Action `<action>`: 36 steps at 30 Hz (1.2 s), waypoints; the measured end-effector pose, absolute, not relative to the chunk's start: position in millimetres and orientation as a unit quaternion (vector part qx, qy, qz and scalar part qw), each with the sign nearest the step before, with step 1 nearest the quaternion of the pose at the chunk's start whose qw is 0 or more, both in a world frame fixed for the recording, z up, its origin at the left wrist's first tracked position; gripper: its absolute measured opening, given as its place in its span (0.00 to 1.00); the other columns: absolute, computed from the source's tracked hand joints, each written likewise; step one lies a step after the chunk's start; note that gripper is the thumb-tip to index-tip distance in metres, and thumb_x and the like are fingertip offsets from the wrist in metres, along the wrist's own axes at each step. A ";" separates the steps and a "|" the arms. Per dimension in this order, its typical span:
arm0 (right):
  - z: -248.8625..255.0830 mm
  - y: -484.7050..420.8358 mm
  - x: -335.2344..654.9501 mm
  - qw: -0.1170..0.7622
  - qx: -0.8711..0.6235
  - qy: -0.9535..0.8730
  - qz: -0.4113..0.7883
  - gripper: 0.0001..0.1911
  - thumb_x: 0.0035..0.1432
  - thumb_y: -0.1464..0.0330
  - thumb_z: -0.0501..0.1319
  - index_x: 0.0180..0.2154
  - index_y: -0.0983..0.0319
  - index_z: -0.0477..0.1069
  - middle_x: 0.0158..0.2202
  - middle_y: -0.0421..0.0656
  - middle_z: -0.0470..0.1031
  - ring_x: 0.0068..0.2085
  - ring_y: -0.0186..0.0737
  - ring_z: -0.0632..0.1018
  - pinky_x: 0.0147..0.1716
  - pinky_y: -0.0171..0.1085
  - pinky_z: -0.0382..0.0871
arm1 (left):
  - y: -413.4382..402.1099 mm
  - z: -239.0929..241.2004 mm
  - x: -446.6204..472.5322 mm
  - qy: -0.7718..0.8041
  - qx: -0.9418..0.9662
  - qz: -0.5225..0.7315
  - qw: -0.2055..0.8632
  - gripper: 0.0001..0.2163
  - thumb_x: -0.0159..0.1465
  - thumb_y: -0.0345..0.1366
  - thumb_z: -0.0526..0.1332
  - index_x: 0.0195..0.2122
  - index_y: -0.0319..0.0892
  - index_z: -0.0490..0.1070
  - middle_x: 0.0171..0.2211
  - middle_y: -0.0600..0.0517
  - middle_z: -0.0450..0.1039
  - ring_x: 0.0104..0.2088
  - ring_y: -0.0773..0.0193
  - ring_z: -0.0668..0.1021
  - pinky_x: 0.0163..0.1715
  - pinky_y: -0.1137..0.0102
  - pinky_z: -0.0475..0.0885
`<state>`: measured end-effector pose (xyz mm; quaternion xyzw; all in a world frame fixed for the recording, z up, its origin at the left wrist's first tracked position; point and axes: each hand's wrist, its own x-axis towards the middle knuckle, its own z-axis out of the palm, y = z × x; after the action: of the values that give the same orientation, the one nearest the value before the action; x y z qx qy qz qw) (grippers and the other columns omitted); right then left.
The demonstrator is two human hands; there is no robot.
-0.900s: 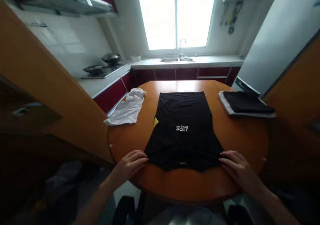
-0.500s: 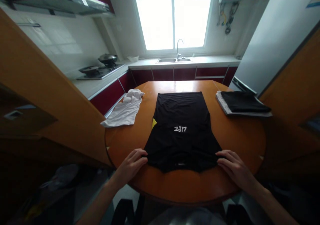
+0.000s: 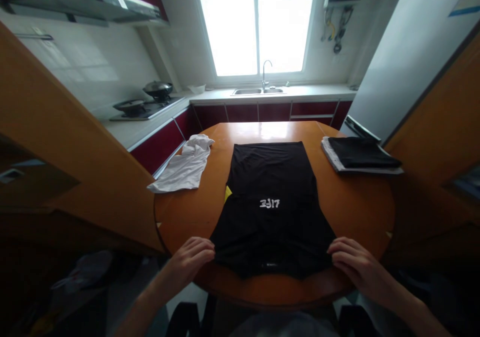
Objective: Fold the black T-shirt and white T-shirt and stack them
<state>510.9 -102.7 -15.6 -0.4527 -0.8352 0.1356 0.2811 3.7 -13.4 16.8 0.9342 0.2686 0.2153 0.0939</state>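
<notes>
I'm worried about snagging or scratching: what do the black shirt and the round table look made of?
Black shirt: thin soft knit, probably cotton jersey; matte, fine ripples, printed white mark. Round table: wood or veneer, glossy orange finish reflecting the window.

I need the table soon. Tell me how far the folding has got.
Done: a folded stack of a dark garment on a light one sits at the table's right edge. In hand: the black shirt lies flat, sides apparently folded in, with the left hand and right hand pinching its near corners. Left: that shirt's final folds, and the crumpled white shirt.
</notes>
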 end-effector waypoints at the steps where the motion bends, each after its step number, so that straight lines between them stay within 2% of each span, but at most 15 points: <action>1: -14.6 -107.8 510.7 0.274 -0.455 -0.834 0.146 0.10 0.69 0.68 0.56 0.36 0.57 0.74 0.44 0.45 0.79 0.48 0.43 0.78 0.46 0.39 0.75 | -17.3 18.0 2.4 0.268 0.935 0.210 0.101 0.09 0.73 0.29 0.53 0.42 0.44 0.73 0.41 0.49 0.78 0.45 0.62 0.78 0.48 0.70 0.72; 3: -15.7 -117.2 511.9 0.264 -0.462 -0.833 0.151 0.09 0.69 0.69 0.57 0.37 0.57 0.75 0.45 0.46 0.79 0.48 0.43 0.78 0.46 0.39 0.76 | -25.0 18.0 0.6 0.276 0.932 0.208 0.112 0.09 0.73 0.29 0.54 0.42 0.44 0.73 0.41 0.49 0.78 0.45 0.62 0.78 0.48 0.71 0.73; 5: -20.6 -124.0 514.5 0.260 -0.470 -0.833 0.133 0.06 0.67 0.68 0.60 0.43 0.56 0.76 0.48 0.46 0.78 0.50 0.45 0.78 0.49 0.40 0.76 | -31.2 15.2 0.7 0.288 0.928 0.206 0.114 0.07 0.72 0.30 0.56 0.45 0.44 0.73 0.43 0.48 0.78 0.47 0.62 0.78 0.49 0.71 0.73; 8: -30.3 -127.3 517.7 0.271 -0.470 -0.834 0.098 0.12 0.64 0.68 0.64 0.49 0.54 0.76 0.50 0.46 0.77 0.52 0.46 0.77 0.51 0.42 0.76 | -35.4 9.5 4.3 0.290 0.930 0.198 0.107 0.08 0.71 0.33 0.60 0.49 0.45 0.73 0.46 0.48 0.77 0.48 0.61 0.77 0.51 0.70 0.73; 12: -35.1 -123.6 515.1 0.307 -0.468 -0.824 0.092 0.07 0.66 0.70 0.61 0.42 0.54 0.77 0.48 0.45 0.78 0.51 0.45 0.78 0.49 0.41 0.76 | -33.4 7.0 10.8 0.282 0.928 0.221 0.099 0.07 0.71 0.30 0.58 0.45 0.45 0.75 0.44 0.49 0.77 0.48 0.62 0.77 0.51 0.71 0.73; 17: -26.4 -111.3 510.1 0.363 -0.475 -0.788 0.144 0.08 0.69 0.70 0.57 0.42 0.56 0.74 0.44 0.46 0.77 0.45 0.42 0.79 0.44 0.37 0.75 | -23.7 13.7 16.2 0.313 0.902 0.243 0.170 0.07 0.72 0.30 0.56 0.43 0.44 0.74 0.43 0.48 0.77 0.46 0.62 0.77 0.48 0.71 0.73; 24: 10.1 -24.8 513.3 0.389 -0.561 -0.711 0.168 0.12 0.70 0.61 0.53 0.38 0.57 0.73 0.34 0.44 0.78 0.36 0.42 0.78 0.37 0.38 0.71 | 55.5 37.8 36.9 0.442 0.813 0.285 0.249 0.11 0.70 0.43 0.57 0.39 0.42 0.74 0.35 0.50 0.77 0.36 0.62 0.78 0.38 0.71 0.72; 31: 2.6 79.1 521.8 0.352 -0.613 -0.656 0.266 0.16 0.56 0.55 0.61 0.30 0.60 0.77 0.29 0.45 0.80 0.32 0.45 0.78 0.34 0.40 0.70 | 144.7 30.6 55.8 0.484 0.750 0.269 0.362 0.21 0.61 0.55 0.61 0.36 0.39 0.79 0.35 0.47 0.81 0.37 0.56 0.79 0.39 0.66 0.73; 36: -7.7 89.6 529.1 0.338 -0.612 -0.632 0.334 0.18 0.51 0.53 0.64 0.29 0.62 0.79 0.29 0.47 0.81 0.32 0.46 0.78 0.32 0.40 0.70 | 154.1 20.2 48.6 0.494 0.732 0.233 0.408 0.21 0.56 0.52 0.68 0.42 0.39 0.80 0.38 0.47 0.82 0.39 0.54 0.81 0.40 0.66 0.75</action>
<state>529.1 89.6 -7.7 -0.6124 -0.6318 0.3341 0.3379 48.6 154.1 20.2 0.7316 0.4942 0.2326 0.4079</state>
